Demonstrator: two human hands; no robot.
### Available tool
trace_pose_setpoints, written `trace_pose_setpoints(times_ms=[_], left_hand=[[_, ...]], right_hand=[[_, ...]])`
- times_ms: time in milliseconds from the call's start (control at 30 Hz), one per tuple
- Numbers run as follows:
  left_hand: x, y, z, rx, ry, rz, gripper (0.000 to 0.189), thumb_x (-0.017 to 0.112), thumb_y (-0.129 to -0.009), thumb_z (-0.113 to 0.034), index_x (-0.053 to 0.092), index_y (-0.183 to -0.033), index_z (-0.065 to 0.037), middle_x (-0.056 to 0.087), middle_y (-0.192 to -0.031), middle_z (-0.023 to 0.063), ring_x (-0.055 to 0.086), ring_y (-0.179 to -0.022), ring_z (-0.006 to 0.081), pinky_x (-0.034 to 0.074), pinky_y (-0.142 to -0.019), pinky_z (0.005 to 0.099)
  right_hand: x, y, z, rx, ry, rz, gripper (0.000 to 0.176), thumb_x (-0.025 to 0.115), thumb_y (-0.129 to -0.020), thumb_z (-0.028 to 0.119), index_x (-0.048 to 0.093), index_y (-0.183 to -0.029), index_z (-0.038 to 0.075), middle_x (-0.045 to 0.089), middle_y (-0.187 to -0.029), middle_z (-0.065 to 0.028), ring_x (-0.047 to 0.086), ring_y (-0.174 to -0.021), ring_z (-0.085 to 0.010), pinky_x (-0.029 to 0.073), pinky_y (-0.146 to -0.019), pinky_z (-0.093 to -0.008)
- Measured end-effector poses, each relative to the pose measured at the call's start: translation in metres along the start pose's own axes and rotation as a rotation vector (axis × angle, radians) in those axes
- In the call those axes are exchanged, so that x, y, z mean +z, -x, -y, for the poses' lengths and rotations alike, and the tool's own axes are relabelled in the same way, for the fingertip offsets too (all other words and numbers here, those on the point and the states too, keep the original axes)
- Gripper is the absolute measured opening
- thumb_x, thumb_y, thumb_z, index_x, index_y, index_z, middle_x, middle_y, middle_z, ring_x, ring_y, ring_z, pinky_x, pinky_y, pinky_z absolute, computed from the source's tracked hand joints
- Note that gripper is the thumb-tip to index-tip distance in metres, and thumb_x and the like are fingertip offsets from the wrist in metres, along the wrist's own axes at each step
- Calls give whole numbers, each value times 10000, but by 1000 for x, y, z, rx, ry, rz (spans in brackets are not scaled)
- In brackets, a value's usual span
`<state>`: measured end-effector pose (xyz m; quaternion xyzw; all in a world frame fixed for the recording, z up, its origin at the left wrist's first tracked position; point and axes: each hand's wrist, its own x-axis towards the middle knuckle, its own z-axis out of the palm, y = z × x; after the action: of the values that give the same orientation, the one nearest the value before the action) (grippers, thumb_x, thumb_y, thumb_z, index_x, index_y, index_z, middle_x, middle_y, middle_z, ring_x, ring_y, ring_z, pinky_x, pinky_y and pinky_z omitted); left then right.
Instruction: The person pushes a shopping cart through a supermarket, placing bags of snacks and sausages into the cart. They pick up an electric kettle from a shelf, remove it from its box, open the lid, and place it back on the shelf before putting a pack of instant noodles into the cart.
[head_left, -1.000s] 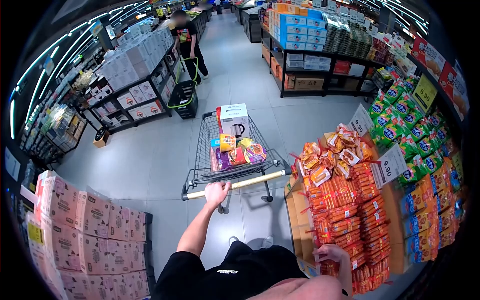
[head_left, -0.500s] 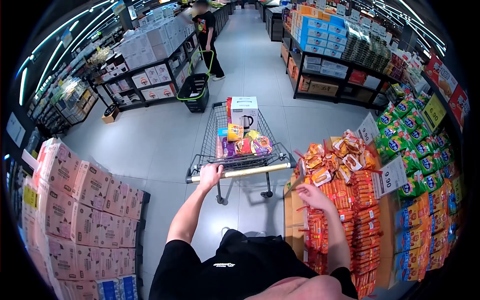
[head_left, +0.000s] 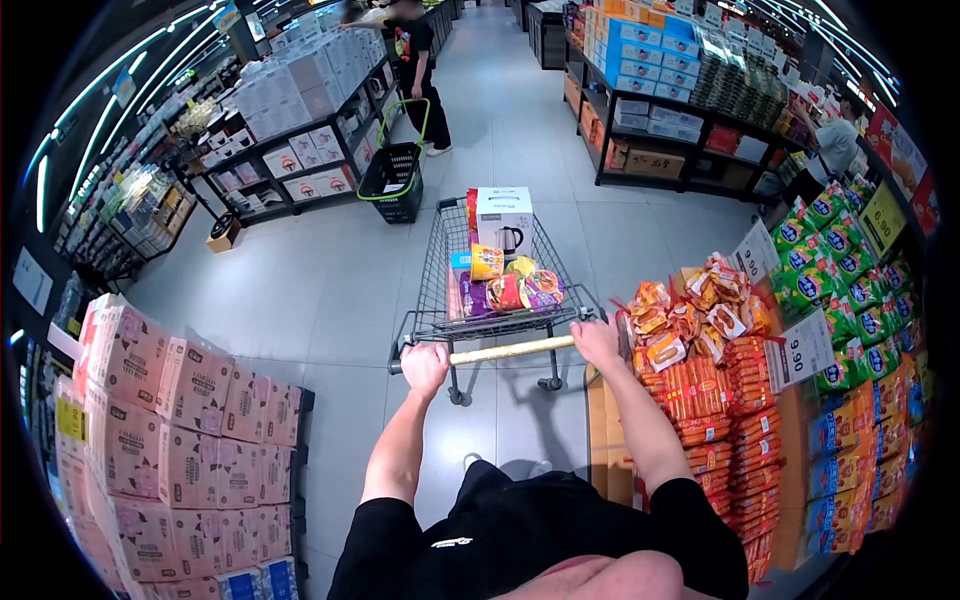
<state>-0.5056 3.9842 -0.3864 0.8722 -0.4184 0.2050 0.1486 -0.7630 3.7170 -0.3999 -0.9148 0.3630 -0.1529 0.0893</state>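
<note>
Both of my hands are closed round the cart's pale handle (head_left: pixel 510 350). My left hand (head_left: pixel 425 367) grips it near its left end, my right hand (head_left: pixel 597 341) near its right end. The wire shopping cart (head_left: pixel 436 262) stands in front of me. Inside it, a white kettle box (head_left: pixel 504 222) stands upright at the back. Nearer to me lie a yellow-orange cup (head_left: pixel 487 262), a red instant noodle bowl (head_left: pixel 504 293) and a purple one (head_left: pixel 542 289). Something red stands left of the box, partly hidden.
Pink cartons (head_left: pixel 130 400) are stacked at the left. Sausage packs (head_left: pixel 695 390) are piled close right of the cart, beside green bags (head_left: pixel 808 285). Ahead left, a person (head_left: pixel 408 70) stands behind a black basket (head_left: pixel 392 185). Another person (head_left: pixel 835 145) is at the far right.
My right hand has moved from beside the sausage packs to the cart handle and closed on it. The cart now appears slightly further right. A person has come into view at the far right.
</note>
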Motion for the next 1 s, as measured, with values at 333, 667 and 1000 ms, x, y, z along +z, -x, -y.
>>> trace_pose_setpoints(times_ms=[333,667,1000], left_hand=[[16,-37,44,80,69,-95,370,513,-861,-235,638,-561,-60,608,-569,141,592,-618,294,446,-712,423],[33,-78,71,145,135,-105,344,514,-841,-217,615,-547,-68,603,-567,126,584,-622,290,435,-685,420],[53,-115,74,199,152,-136,330,515,-839,-208,619,-555,-74,617,-581,118,596,-629,281,438,-693,411]], right_hand=[[16,-15,41,187,48,24,500,404,-927,345,737,-720,34,695,-751,-192,673,-810,-304,284,-1104,-455],[31,-31,65,280,97,-66,452,428,-905,327,738,-711,61,698,-747,-174,673,-798,-294,321,-1080,-444],[17,-53,76,366,107,2,455,397,-909,311,737,-734,65,702,-755,-157,678,-787,-297,328,-1092,-430]])
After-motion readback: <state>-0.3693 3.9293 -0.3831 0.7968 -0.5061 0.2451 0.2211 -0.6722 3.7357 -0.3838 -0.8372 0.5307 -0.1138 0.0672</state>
